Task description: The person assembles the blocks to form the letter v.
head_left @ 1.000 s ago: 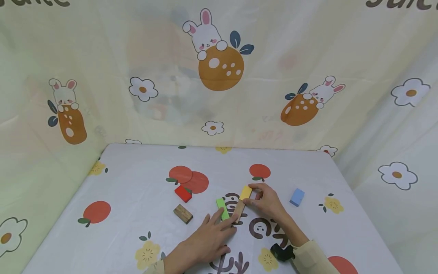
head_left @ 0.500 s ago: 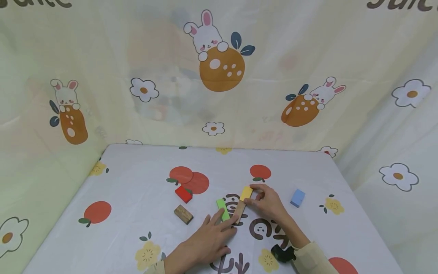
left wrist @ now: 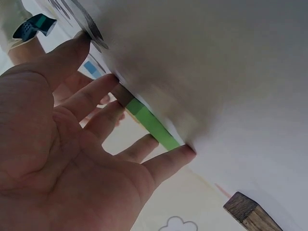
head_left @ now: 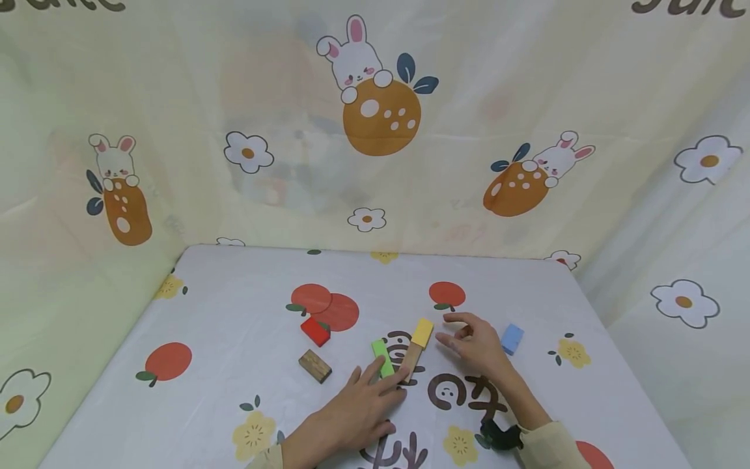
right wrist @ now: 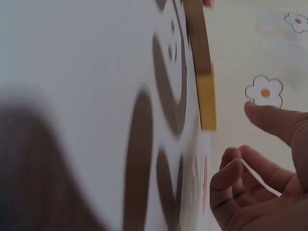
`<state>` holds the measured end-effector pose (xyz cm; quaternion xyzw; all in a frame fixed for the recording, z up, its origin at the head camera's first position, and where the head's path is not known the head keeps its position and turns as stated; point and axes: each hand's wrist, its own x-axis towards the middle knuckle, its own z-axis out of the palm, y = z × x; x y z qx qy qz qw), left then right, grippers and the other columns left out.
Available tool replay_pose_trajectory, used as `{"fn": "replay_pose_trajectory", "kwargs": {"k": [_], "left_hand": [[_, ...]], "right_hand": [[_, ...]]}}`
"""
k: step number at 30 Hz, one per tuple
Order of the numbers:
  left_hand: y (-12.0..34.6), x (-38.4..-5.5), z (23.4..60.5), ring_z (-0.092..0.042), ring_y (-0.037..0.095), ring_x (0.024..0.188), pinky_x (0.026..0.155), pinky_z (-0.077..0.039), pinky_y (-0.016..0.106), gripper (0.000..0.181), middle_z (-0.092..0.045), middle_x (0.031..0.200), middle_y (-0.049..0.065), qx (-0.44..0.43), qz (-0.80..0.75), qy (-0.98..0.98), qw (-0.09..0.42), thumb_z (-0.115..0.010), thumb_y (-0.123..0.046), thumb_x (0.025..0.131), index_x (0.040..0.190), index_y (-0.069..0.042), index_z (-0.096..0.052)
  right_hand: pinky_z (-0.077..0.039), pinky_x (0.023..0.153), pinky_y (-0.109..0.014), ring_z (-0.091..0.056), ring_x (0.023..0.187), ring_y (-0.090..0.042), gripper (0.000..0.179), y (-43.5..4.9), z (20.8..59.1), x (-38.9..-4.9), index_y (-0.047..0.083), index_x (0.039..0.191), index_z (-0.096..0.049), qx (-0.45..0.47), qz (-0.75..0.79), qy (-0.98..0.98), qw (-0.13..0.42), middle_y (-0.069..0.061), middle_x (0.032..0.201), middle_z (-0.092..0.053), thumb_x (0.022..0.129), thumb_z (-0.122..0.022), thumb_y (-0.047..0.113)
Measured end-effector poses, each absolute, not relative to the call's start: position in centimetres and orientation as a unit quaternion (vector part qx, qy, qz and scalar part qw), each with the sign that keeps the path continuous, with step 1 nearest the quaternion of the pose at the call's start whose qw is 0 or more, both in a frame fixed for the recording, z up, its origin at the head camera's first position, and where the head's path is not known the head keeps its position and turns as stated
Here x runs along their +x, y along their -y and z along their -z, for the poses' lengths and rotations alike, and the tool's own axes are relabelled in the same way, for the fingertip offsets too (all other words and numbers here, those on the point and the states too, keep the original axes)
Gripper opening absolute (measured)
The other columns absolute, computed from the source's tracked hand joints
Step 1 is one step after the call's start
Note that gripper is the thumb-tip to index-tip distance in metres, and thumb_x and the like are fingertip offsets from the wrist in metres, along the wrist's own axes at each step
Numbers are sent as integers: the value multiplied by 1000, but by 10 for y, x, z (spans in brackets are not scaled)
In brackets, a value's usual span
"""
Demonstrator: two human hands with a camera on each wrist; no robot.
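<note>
Yellow block (head_left: 422, 334): lies on the tabletop (head_left: 234, 293) in front of the person, to the left of the right hand (head_left: 479, 346); nothing holds it now.
Yellow–tan seam: its near end meets the far end of the tan block (head_left: 412, 361); together they run in one slanting line, slightly stepped at the seam. Any overlap there: cannot tell.
Right hand: change noted. Half a second ago thumb and forefinger were at the yellow block; now both are clear of it, with a gap visible in the head and right wrist views. Thumb and forefinger spread apart, other fingers loosely bent, pinching nothing.
Left hand (head_left: 354, 407): no clear change; fingers spread, one fingertip on the green block (head_left: 383, 359), another at the near end of the tan block.
Green block: left of the yellow–tan line, leaning toward it in plan, so the near ends draw together beneath the left fingers. Contact between green and tan: hidden.
Blue block (head_left: 512, 339): just right of the right hand; touching or not, cannot tell.
Red block (head_left: 316, 331) and dark brown block (head_left: 315, 367): off to the left, apart from each other and from both hands.
Reading: yellow block shows no visible shift after release, so its placement looks settled; left hand probably steadies the tan and green pieces.
</note>
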<state>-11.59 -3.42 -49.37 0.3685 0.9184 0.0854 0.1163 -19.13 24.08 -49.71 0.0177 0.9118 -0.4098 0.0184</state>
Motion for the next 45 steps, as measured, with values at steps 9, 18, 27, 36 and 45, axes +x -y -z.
{"fn": "replay_pose_trajectory", "kwargs": {"k": [9, 18, 27, 36, 45], "left_hand": [[34, -115, 493, -28, 34, 163, 119, -44, 65, 57, -28, 175, -16, 361, -89, -919, 132, -73, -47, 97, 151, -37, -57], [35, -116, 492, -29, 35, 163, 118, -45, 65, 56, -29, 175, -14, 370, -87, -918, 112, -72, -47, 98, 151, -35, -58], [36, -116, 493, -30, 35, 163, 119, -44, 64, 56, -29, 175, -15, 371, -83, -918, 110, -71, -47, 99, 151, -35, -57], [36, -115, 494, -30, 35, 162, 119, -45, 64, 55, -29, 175, -14, 375, -81, -918, 104, -70, -47, 99, 151, -34, -57], [36, -115, 495, -29, 33, 163, 119, -44, 64, 56, -28, 175, -15, 372, -84, -918, 110, -71, -47, 99, 152, -36, -56]], "right_hand": [[-48, 57, -25, -56, 77, -20, 49, -275, 490, -186, 10, 138, -66, 27, 393, -919, 10, -12, 98, -70, 95, -80, 28], [-41, 54, -25, -49, 66, -13, 51, -316, 492, -183, 9, 138, -66, 41, 365, -930, -5, -4, 74, -57, 95, -80, 32], [-38, 59, -25, -49, 69, -11, 63, -349, 493, -177, 6, 144, -60, 66, 349, -935, 15, -1, 75, -58, 95, -79, 39], [-37, 58, -26, -48, 66, -13, 66, -362, 498, -175, 0, 146, -57, 68, 334, -940, 18, -1, 70, -56, 93, -82, 29], [-37, 59, -26, -49, 66, -13, 72, -366, 500, -175, -4, 149, -53, 75, 337, -938, 36, 1, 68, -58, 92, -83, 28]]}}
